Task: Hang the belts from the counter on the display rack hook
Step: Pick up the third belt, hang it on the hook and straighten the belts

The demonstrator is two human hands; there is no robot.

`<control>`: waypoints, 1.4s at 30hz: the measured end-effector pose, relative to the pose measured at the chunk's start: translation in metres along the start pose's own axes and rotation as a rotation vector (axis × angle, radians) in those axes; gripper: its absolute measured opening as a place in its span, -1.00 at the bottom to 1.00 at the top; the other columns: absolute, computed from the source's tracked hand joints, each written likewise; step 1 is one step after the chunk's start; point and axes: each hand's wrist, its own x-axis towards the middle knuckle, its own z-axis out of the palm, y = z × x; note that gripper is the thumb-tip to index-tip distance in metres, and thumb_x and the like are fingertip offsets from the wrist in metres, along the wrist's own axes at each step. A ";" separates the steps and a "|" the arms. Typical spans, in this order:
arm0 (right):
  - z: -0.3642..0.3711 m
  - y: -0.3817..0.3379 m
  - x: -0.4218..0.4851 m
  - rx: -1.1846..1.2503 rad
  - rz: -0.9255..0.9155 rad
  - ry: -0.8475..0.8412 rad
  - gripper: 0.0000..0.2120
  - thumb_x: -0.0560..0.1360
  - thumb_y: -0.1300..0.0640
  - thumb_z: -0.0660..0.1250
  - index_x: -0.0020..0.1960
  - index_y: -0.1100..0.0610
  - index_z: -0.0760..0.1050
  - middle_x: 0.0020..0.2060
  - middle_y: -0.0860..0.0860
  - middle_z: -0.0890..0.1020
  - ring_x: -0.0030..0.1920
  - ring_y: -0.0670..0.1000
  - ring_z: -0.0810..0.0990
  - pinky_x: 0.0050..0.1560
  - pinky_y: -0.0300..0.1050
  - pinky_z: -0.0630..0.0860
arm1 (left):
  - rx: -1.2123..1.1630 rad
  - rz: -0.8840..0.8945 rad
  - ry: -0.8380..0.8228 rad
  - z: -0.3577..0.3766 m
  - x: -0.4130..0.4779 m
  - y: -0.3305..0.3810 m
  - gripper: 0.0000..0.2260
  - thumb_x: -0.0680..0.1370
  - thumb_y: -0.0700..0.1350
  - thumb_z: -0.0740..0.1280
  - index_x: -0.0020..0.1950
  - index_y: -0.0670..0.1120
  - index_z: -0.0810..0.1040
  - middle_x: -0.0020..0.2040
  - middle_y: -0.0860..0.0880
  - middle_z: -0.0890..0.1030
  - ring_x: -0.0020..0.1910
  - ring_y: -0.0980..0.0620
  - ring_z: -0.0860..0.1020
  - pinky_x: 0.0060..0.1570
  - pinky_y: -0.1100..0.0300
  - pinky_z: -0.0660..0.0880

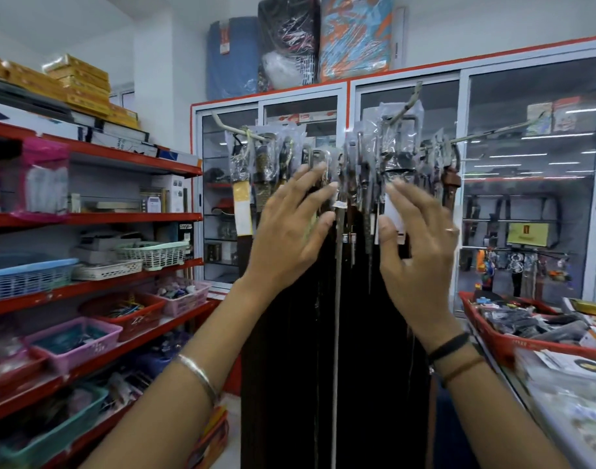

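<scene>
Several dark belts (343, 299) hang close together from the display rack hooks (404, 108), their buckles wrapped in clear plastic. My left hand (289, 228) is raised in front of the left belts, fingers spread, fingertips at the buckles. My right hand (421, 245) is raised in front of the right belts, fingers apart, touching a white tag (393, 211). Neither hand visibly grips a belt. A brown belt (450, 184) hangs at the right end of the row.
Red shelves (97, 218) with plastic baskets stand on the left. A glass cabinet (526, 184) is behind the rack. At the right, a counter holds a red basket (513, 343) of packaged goods and plastic-wrapped items.
</scene>
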 end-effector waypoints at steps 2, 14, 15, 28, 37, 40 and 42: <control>0.012 -0.019 -0.011 0.048 -0.041 -0.046 -0.71 0.54 0.19 0.26 0.26 0.15 0.50 0.20 0.05 0.59 0.24 -0.03 0.49 0.27 0.02 0.37 | -0.080 -0.072 0.077 -0.015 -0.011 -0.018 -0.66 0.61 -0.04 0.14 0.37 -0.05 0.41 0.48 -0.01 0.33 0.50 0.06 0.20 0.46 0.06 0.18; 0.115 -0.056 -0.046 -0.035 -0.150 -0.478 -0.57 0.56 0.05 0.21 0.42 0.04 0.31 0.46 -0.03 0.33 0.39 0.02 0.37 0.25 0.00 0.40 | -0.090 -0.213 -0.032 -0.033 -0.019 -0.120 -0.54 0.63 0.02 0.04 0.53 0.01 0.13 0.56 0.07 0.10 0.51 0.27 -0.01 0.47 0.35 -0.06; 0.118 -0.053 -0.048 -0.062 -0.155 -0.477 -0.56 0.56 0.04 0.22 0.42 0.03 0.31 0.47 -0.03 0.33 0.40 0.02 0.35 0.25 0.00 0.41 | -0.090 -0.201 -0.048 -0.031 -0.020 -0.123 -0.54 0.63 0.02 0.04 0.53 0.01 0.11 0.56 0.10 0.07 0.50 0.33 -0.04 0.46 0.38 -0.09; 0.143 -0.023 -0.064 -0.284 -0.083 -0.546 -0.44 0.49 0.06 0.30 0.45 0.04 0.24 0.47 -0.03 0.34 0.46 0.02 0.30 0.26 0.07 0.42 | 0.032 -0.130 -0.118 -0.006 -0.017 -0.138 -0.48 0.62 0.03 0.12 0.55 0.05 0.03 0.59 0.03 0.05 0.56 0.05 0.04 0.38 -0.14 0.21; 0.139 -0.028 -0.073 -0.278 -0.026 -0.602 -0.41 0.44 0.13 0.37 0.43 0.12 0.29 0.48 -0.01 0.32 0.44 0.04 0.33 0.23 0.07 0.48 | 0.087 -0.202 -0.170 -0.004 -0.028 -0.127 -0.42 0.60 0.00 0.17 0.55 0.05 -0.04 0.60 -0.01 -0.03 0.57 0.01 -0.02 0.42 -0.23 0.17; 0.115 -0.034 -0.080 -0.199 -0.003 -0.614 -0.43 0.46 0.16 0.36 0.44 0.11 0.28 0.48 -0.01 0.32 0.45 0.05 0.32 0.28 0.06 0.44 | 0.107 -0.226 -0.197 -0.007 -0.036 -0.114 -0.43 0.60 -0.01 0.16 0.55 0.05 -0.02 0.60 -0.01 -0.04 0.57 -0.01 -0.05 0.44 -0.24 0.11; 0.092 -0.038 -0.090 -0.156 0.025 -0.592 -0.47 0.49 0.16 0.32 0.43 0.09 0.29 0.46 -0.02 0.35 0.43 0.02 0.33 0.29 0.01 0.41 | 0.116 -0.243 -0.188 -0.008 -0.041 -0.104 -0.46 0.59 -0.04 0.19 0.54 0.03 0.07 0.60 0.00 -0.01 0.57 0.00 -0.05 0.47 -0.22 0.08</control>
